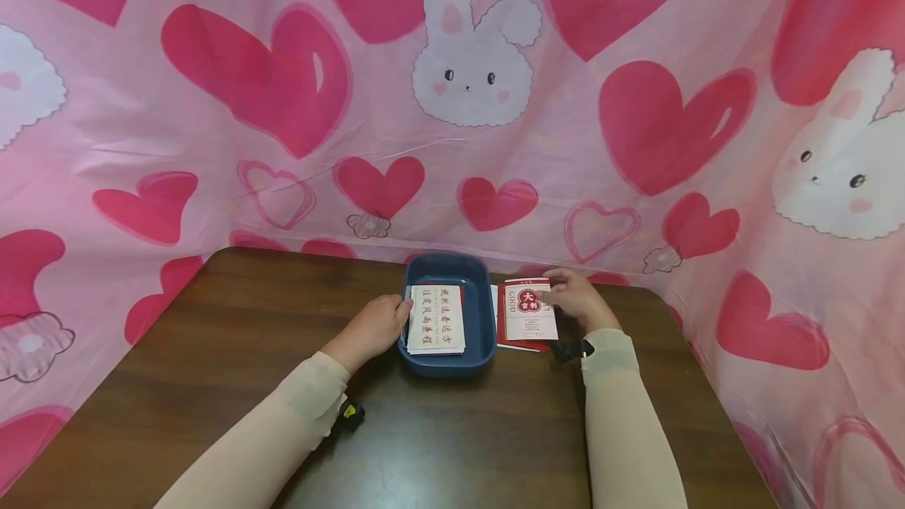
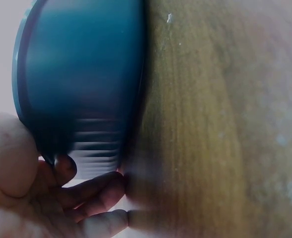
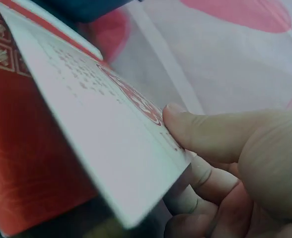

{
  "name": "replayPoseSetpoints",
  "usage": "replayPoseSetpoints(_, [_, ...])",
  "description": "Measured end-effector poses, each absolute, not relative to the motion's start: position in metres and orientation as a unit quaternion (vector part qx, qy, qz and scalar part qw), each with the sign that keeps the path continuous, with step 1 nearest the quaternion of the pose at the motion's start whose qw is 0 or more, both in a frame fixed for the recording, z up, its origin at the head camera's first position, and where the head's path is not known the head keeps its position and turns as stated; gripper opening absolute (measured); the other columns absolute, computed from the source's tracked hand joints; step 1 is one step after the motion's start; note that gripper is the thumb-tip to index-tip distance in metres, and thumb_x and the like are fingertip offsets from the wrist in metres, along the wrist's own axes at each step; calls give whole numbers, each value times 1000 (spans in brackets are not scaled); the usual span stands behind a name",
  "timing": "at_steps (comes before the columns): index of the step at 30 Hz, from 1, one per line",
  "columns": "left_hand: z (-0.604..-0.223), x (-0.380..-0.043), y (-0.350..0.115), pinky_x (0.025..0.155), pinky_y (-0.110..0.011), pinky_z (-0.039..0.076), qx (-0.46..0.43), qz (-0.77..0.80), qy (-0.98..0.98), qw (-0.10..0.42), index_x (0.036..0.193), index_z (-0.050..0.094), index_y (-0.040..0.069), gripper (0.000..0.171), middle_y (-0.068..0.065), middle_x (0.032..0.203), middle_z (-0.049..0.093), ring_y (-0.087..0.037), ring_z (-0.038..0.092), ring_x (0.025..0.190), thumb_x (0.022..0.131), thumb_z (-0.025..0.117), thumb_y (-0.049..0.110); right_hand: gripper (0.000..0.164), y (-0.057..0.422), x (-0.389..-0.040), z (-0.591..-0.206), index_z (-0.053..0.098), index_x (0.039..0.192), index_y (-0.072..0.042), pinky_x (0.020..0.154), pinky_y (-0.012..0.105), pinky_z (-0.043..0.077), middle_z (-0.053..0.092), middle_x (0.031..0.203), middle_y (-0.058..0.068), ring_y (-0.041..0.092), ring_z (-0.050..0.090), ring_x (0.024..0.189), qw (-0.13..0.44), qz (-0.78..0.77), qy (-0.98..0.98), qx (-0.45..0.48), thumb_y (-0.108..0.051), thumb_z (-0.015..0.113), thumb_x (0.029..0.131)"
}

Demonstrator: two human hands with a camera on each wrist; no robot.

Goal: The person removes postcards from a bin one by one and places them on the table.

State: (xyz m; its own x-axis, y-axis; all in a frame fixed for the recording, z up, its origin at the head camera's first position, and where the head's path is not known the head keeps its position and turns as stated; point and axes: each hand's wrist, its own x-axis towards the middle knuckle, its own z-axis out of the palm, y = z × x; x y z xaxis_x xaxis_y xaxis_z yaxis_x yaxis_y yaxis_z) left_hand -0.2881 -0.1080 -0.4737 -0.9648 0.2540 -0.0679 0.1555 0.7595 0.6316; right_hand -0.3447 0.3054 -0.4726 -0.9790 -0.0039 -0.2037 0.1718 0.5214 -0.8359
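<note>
A blue plastic bin (image 1: 481, 360) stands on the table, with a stack of cards (image 1: 436, 320) inside; the top one is cream with dark Chinese writing. My left hand (image 1: 371, 327) grips the bin's left side, thumb at the rim, and the left wrist view shows its fingers (image 2: 104, 191) beside the ribbed outer wall. Right of the bin, my right hand (image 1: 581, 301) pinches the edge of a white card (image 1: 532, 327) bearing a red emblem. In the right wrist view this card tilts up over a red card (image 3: 36, 158) with gold characters.
The brown wooden table (image 1: 452, 438) carries everything. A pink curtain (image 1: 283, 140) with hearts and rabbits hangs behind it and along both sides. More red and white cards (image 1: 519, 347) lie under the held one, close against the bin's right side.
</note>
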Motion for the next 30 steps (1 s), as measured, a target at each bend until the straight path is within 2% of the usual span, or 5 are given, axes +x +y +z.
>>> replayPoseSetpoints(4, [-473, -287, -108, 119, -59, 55, 108, 328, 935, 75, 149, 66, -5, 51, -25, 145, 71, -35, 66, 118, 122, 45, 34, 61, 300, -346, -476, 59, 151, 0, 80, 35, 54, 77, 100, 9, 20, 68, 87, 80, -456, 885, 54, -16, 86, 98])
replayPoseSetpoints(13, [-472, -287, -108, 121, -61, 54, 108, 329, 935, 78, 151, 64, -6, 52, -26, 147, 70, -36, 66, 120, 123, 45, 34, 59, 291, -349, -477, 63, 146, 0, 105, 55, 56, 73, 129, 26, 37, 68, 112, 65, -366, 926, 57, -16, 88, 96])
replayPoseSetpoints(16, [-472, -287, -108, 122, -61, 54, 110, 328, 935, 77, 151, 64, -6, 53, -26, 148, 70, -36, 67, 121, 123, 45, 34, 59, 290, -349, -476, 64, 145, 1, 107, 56, 55, 71, 128, 25, 38, 66, 113, 61, -349, 933, 59, -15, 89, 94])
replayPoseSetpoints(22, [-474, -289, -109, 122, -61, 54, 112, 329, 935, 76, 151, 64, -5, 52, -25, 148, 70, -36, 67, 121, 122, 46, 34, 65, 308, -373, -501, 67, 139, 0, 96, 51, 57, 72, 116, 21, 34, 65, 103, 49, -320, 945, 38, -28, 96, 88])
replayPoseSetpoints(30, [-474, -289, -109, 120, -60, 55, 108, 333, 933, 79, 151, 64, -4, 53, -24, 146, 71, -35, 66, 119, 122, 46, 36, 62, 291, -346, -476, 63, 147, 1, 116, 64, 54, 69, 138, 28, 42, 65, 122, 73, -338, 937, 57, -24, 88, 96])
